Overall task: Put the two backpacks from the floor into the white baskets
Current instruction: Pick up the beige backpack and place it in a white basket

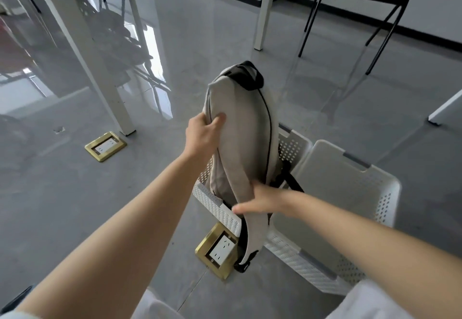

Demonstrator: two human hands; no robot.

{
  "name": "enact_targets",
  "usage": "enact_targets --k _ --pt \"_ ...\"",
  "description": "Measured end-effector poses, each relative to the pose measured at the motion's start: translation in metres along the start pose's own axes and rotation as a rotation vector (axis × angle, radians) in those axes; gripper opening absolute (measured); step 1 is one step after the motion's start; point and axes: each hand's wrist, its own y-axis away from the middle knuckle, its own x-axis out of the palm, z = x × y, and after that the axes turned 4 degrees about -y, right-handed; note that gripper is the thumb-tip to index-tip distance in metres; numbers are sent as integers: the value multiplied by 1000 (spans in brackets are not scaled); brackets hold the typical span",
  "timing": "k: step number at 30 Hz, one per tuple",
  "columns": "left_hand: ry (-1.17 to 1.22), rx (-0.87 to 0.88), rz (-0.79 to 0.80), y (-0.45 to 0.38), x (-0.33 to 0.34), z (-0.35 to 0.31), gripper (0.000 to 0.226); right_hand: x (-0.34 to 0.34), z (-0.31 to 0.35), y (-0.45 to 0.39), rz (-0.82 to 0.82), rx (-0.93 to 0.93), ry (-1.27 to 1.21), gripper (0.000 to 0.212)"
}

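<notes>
Backpack (240, 128) stands in one white basket (217, 206), my left hand (203, 134) pinching its fabric, right hand (262, 200) spread flat against it.

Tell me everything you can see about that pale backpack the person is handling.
The backpack is light grey-beige fabric with a black top section and a thin dark line, apparently a zipper, running down one side. It stands on end, lower part inside the left white basket, upper part rising above the rim. A pale strap with black ends hangs over the rim toward the floor. The left hand pinches its upper edge; the right hand presses against the lower fabric, its grip unclear.
</notes>
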Motion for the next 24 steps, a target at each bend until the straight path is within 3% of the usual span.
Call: enact_targets --k 4,7,9,11,14,16,18,19,22,24 --pt "73 -53 -17 1 -12 6 26 -3 -9 -5 -30 168 158 39" --pt "103 -65 -39 0 -25 11 23 -23 8 2 -100 190 -158 45" --pt "133 -56 -31 3 -29 14 16 -45 32 12 -250 54 -488 35" --pt "154 -48 0 8 -28 17 14 -70 61 16 -481 -145 -663 27" --pt "167 -41 24 15 -22 17 12 -87 93 9 -881 -440 -387 37" --pt "186 -32 12 17 -24 18 9 -74 90 -4 -1005 -528 -250 42" --pt "230 -33 5 18 -29 23 8 -54 63 -21 -978 -517 -184 44" --pt "248 -39 -3 19 -34 26 10 -44 41 -30 -881 -442 -85 49" --pt "243 -44 -6 19 -46 38 14 -32 -25 -49 -366 97 642 90" --pt "247 -43 9 20 -50 43 16 -37 -48 -46 -334 246 805 91"
